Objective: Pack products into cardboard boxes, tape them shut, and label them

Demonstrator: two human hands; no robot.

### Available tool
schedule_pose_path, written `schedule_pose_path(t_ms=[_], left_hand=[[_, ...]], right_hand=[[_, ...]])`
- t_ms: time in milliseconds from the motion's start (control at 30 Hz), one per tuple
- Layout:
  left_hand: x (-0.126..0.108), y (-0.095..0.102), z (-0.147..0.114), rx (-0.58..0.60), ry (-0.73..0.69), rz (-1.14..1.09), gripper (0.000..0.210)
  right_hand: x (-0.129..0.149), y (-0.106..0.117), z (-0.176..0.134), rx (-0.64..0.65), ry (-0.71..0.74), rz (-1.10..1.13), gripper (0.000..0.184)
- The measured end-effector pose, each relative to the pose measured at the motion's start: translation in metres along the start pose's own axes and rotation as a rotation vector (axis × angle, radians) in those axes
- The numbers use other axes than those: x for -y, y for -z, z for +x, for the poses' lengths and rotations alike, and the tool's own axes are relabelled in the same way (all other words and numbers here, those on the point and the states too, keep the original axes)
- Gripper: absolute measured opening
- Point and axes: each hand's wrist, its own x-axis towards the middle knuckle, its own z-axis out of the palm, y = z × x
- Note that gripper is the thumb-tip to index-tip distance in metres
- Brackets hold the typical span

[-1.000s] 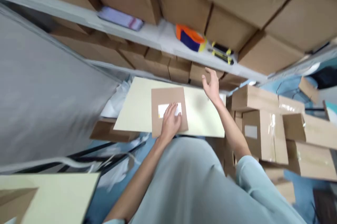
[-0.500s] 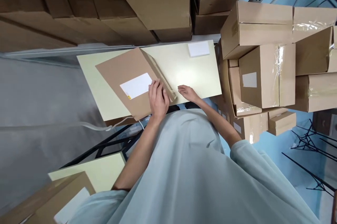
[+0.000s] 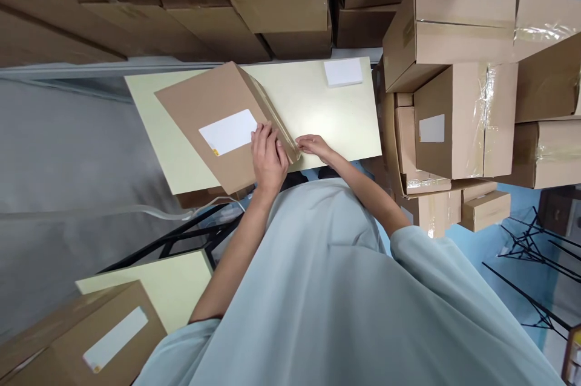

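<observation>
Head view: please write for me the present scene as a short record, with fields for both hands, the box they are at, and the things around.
Left hand: laid on the carton's top, fingertips at the label's end
Right hand: fingertips at the carton's right side, near its closest corner; grip unclear
Carton: brown, set at an angle on the table
Label: white, yellow mark at one corner
Table: pale top; white rectangular item at far right
Right: stacked boxes
Lower left: another labelled box
</observation>
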Motion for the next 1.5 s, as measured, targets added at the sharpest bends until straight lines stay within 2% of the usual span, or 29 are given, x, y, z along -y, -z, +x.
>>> schedule_pose_path(t_ms=[233,333,467,733,933,1133,1367,1500], left_hand=[[0.000,-0.003,0.000,-0.024,-0.006,0.023,0.042],[0.001,-0.002,0.000,-0.019,-0.022,0.027,0.042],[0.002,-0.002,0.000,-0.015,-0.022,0.024,0.042],[0.001,-0.004,-0.002,-0.036,-0.034,0.036,0.042],[0.001,-0.004,-0.002,-0.045,-0.044,0.060,0.042],[0.002,-0.003,-0.002,-0.017,-0.017,0.026,0.042],[-0.003,-0.001,-0.003,-0.021,-0.007,0.042,0.042],[-0.006,0.000,-0.004,-0.004,0.013,0.030,0.044]], right_hand=[[0.002,0.008,0.002,0.005,-0.010,0.048,0.009],[0.003,0.010,0.001,0.045,-0.035,0.032,0.011],[0.002,0.008,0.002,0.112,-0.066,-0.018,0.022],[0.005,0.004,0.007,0.112,-0.130,-0.098,0.040],[0.007,0.004,0.008,0.142,-0.069,-0.042,0.023],[-0.005,0.007,-0.005,0.075,0.012,0.071,0.022],[-0.017,-0.009,-0.015,-0.001,-0.008,0.272,0.030],[-0.019,-0.001,-0.027,-0.040,-0.030,0.270,0.030]])
